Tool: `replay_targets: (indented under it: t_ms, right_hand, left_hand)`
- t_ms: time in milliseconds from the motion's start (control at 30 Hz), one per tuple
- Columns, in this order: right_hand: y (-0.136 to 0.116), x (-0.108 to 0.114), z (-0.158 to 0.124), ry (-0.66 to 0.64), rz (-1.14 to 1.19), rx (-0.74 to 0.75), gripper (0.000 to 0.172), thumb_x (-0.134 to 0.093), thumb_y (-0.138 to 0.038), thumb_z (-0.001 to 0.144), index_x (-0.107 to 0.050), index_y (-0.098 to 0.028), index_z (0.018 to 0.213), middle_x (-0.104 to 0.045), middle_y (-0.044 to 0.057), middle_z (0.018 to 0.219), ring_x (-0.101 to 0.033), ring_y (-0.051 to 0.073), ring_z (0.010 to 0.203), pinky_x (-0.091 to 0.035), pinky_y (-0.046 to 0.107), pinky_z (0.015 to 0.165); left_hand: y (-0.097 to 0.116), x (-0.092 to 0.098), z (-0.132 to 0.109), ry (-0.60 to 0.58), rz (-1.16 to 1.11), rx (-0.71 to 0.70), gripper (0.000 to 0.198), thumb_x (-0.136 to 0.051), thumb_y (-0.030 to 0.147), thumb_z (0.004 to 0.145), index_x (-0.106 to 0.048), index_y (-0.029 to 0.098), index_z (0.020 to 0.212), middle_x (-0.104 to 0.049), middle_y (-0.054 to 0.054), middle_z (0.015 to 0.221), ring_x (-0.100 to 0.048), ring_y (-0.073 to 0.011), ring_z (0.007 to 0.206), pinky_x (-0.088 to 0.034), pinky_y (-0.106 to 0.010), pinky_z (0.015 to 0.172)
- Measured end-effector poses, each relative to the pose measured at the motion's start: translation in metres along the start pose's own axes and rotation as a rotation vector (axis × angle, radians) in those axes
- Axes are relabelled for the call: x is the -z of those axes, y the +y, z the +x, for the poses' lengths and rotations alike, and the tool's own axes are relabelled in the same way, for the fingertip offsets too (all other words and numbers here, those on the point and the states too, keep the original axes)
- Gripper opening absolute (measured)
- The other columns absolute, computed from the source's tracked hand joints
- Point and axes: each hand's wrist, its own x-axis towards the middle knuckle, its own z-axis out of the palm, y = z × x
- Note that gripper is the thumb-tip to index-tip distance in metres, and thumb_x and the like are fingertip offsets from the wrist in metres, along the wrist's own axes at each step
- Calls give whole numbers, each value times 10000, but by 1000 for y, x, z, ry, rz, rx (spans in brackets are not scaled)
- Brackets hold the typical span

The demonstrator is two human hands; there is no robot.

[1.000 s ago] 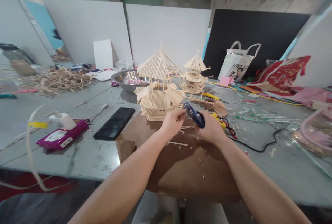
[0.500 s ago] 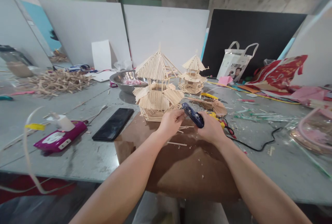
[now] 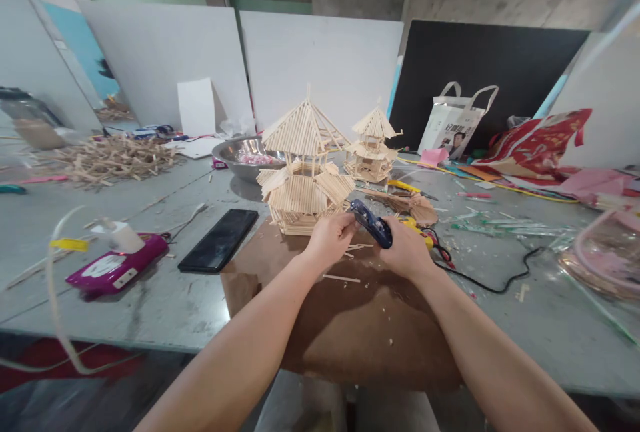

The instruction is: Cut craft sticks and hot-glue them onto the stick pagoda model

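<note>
My right hand [image 3: 407, 249] is closed around a dark blue hand tool [image 3: 373, 223], which looks like a small pair of cutters. Its head points up and left, to the fingertips of my left hand [image 3: 330, 240]. Those fingers are pinched together at the tool's head; whatever they hold is hidden. Just behind my left hand stands a two-tiered pavilion model [image 3: 307, 185] built of thin wooden sticks. Several loose sticks [image 3: 341, 278] lie below my hands on a brown board [image 3: 370, 332].
A smaller stick pavilion [image 3: 373, 145], a metal bowl [image 3: 245, 162] and a heap of sticks [image 3: 113, 160] stand farther back. To the left lie a black phone [image 3: 219, 240] and a purple power strip [image 3: 117, 265]. Yellow-handled pliers [image 3: 404, 185] and a black cable [image 3: 493, 287] lie at right.
Almost nothing differs. Both hands and the blue tool stay in nearly the same place, with only a very slight shift of the view.
</note>
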Motion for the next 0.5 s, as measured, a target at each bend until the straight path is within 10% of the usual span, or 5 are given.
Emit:
replay_targets:
  t_ms: [167,500]
  right_hand:
    - [8,5,4,177,-91,55,513,-499,-225,563,-405,-123,1057,-507,122,981,-449,250,919,-324,330,776]
    - [7,12,4,96,-112,34,487,-478,-201,565,-420,-144,1044,-545,97,912,-496,234,825,-343,311,703]
  left_hand:
    - [-3,0,0,43,37,33,213,-397,166,731,-600,164,797,-602,-23,683,-524,-117,635,-364,-200,570]
    - [-5,-3,1,50,47,71,219,-411,236,740,-610,153,709,-562,-5,584,-481,-97,554,-345,-184,516]
